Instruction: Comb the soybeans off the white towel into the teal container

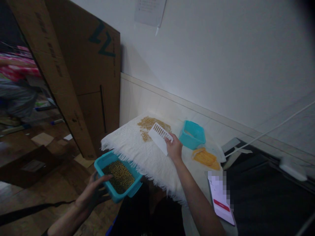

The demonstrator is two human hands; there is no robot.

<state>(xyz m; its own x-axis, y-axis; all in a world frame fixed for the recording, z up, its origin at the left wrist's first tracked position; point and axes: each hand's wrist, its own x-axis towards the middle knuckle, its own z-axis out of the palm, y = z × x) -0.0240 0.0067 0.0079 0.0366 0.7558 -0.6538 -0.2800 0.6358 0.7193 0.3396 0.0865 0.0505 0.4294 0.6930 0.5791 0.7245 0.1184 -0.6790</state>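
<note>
My left hand (92, 191) grips the near-left side of a teal plastic container (115, 197), thumb over its rim. Many small yellowish beans (122, 174) lie in that container, held just off the front edge of a table covered by a white fringed cloth (133, 144). In my right hand (175, 148) is a flat white slotted plastic piece (158, 140), pinched at its near-right end. Its slotted end reaches to a spread pile of pale beans (147, 122) on the cloth. Some of the pile is hidden behind the piece.
A second teal container (193, 141) stands by the wall, with a yellow crumpled item (206, 158) in front of it. A phone (221, 200) lies at the right, beside a black surface (261, 196). A tall cardboard box (91, 75) stands left; a person (19, 78) is beyond it.
</note>
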